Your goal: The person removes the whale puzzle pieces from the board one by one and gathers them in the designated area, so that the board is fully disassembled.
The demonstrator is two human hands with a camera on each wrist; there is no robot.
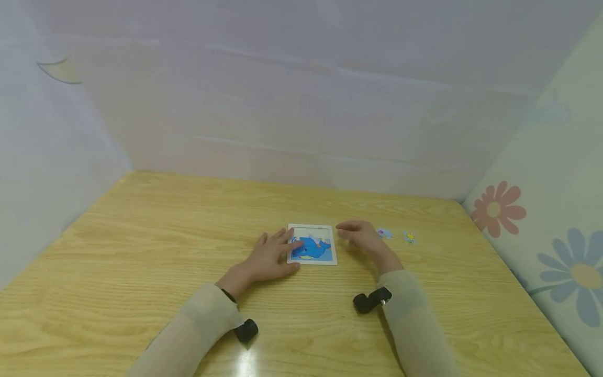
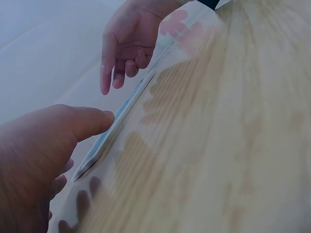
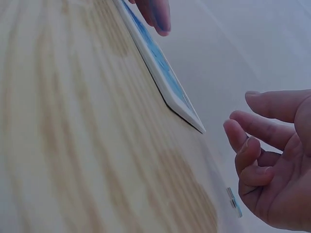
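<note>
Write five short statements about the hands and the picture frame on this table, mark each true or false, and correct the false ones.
1. A blue sea animal is pictured inside the white frame. True.
2. The left grip reaches over the left side of the white frame. True.
3. The yellow flower piece lies on the table, to the right of the right grip. True.
4. The right grip pinches the yellow flower piece. False: nothing shows in the right grip.
5. The white frame stands upright on its edge. False: it lies flat on the table.
</note>
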